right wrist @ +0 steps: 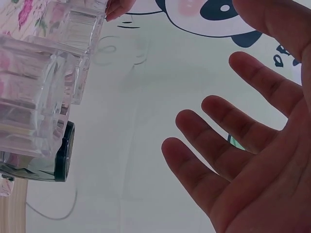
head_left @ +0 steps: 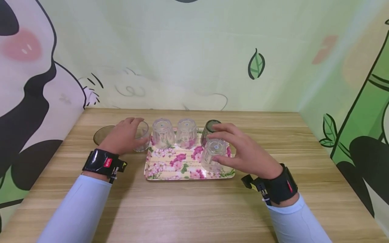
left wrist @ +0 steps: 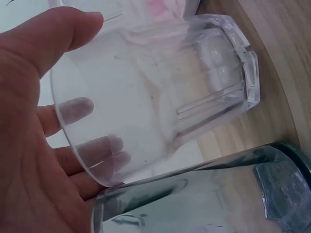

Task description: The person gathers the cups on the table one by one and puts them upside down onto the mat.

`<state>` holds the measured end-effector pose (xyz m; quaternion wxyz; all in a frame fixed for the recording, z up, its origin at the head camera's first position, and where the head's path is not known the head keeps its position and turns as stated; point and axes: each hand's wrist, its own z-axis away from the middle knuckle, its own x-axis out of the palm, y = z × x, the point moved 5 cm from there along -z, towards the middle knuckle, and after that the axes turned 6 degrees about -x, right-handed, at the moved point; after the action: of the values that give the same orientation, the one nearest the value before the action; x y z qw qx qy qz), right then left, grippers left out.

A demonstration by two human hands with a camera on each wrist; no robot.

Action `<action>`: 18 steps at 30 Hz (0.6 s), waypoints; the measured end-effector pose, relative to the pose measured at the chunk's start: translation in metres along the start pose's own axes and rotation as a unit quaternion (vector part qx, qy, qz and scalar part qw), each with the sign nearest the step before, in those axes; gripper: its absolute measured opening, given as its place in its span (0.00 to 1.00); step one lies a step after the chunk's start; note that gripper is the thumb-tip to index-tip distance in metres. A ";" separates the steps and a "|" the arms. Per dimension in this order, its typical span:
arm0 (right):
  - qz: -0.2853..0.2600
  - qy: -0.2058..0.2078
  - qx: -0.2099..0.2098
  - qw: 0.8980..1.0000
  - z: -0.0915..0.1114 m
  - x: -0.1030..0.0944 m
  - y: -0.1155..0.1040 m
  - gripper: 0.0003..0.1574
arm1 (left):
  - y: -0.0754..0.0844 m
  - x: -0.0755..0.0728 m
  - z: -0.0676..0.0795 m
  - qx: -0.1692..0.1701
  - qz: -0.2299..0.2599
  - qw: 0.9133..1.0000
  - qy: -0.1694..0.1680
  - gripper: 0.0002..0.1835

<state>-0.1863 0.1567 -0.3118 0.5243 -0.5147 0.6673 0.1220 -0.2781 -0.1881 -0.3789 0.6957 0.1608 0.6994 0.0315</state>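
Observation:
Just left of the flowered tray (head_left: pixel 167 173), my left hand (head_left: pixel 121 136) holds an upright clear glass (head_left: pixel 141 135) near its rim. In the left wrist view, the thumb is on one side of this glass and the fingers show through it. Beside it stands a tinted glass (left wrist: pixel 204 204), partly hidden by the hand in the head view. My right hand (head_left: pixel 243 150), fingers spread, is around an upside-down clear glass (head_left: pixel 214 153) at the tray's front right. In the right wrist view, a gap shows between those fingers and the glasses.
Two clear glasses, one at the back left (head_left: pixel 163 133) and one at the back middle (head_left: pixel 186 133), stand upside down on the tray. Behind the right hand's glass is a dark tinted glass (head_left: pixel 208 130). A printed panda backdrop (head_left: pixel 182 67) rises behind the wooden table (head_left: pixel 170 209).

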 end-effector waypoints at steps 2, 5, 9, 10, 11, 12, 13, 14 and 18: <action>0.001 0.000 0.002 1.000 0.000 0.000 0.000 0.34 | -0.001 0.000 -0.001 0.003 0.001 1.000 -0.002 0.40; 0.002 -0.001 0.004 1.000 0.000 0.000 0.000 0.34 | -0.002 0.001 -0.002 0.006 0.002 1.000 -0.005 0.41; 0.000 0.000 0.003 1.000 0.000 0.001 0.000 0.34 | -0.002 0.001 -0.003 0.008 0.003 1.000 -0.011 0.41; 0.001 0.000 0.001 1.000 0.000 0.001 0.000 0.34 | -0.002 0.001 -0.003 0.008 0.004 1.000 -0.011 0.42; 0.000 0.001 0.001 1.000 0.000 0.001 0.001 0.33 | -0.001 0.001 -0.003 0.008 0.004 1.000 -0.012 0.42; 0.000 0.001 0.000 1.000 0.000 0.000 0.000 0.33 | -0.001 0.001 -0.003 0.008 0.004 1.000 -0.013 0.42; 0.001 0.002 0.000 1.000 0.000 0.000 0.001 0.33 | 0.000 0.001 -0.002 0.009 0.003 1.000 -0.012 0.42; 0.002 0.002 0.000 1.000 0.000 0.000 0.001 0.33 | 0.000 0.001 -0.002 0.008 0.003 1.000 -0.012 0.42; 0.002 0.001 0.005 1.000 0.000 0.000 0.001 0.33 | 0.000 0.002 -0.002 0.007 -0.002 1.000 -0.011 0.43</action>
<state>-0.1872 0.1570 -0.3117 0.5258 -0.5107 0.6696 0.1196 -0.2800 -0.1868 -0.3807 0.7021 0.1649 0.6923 0.0234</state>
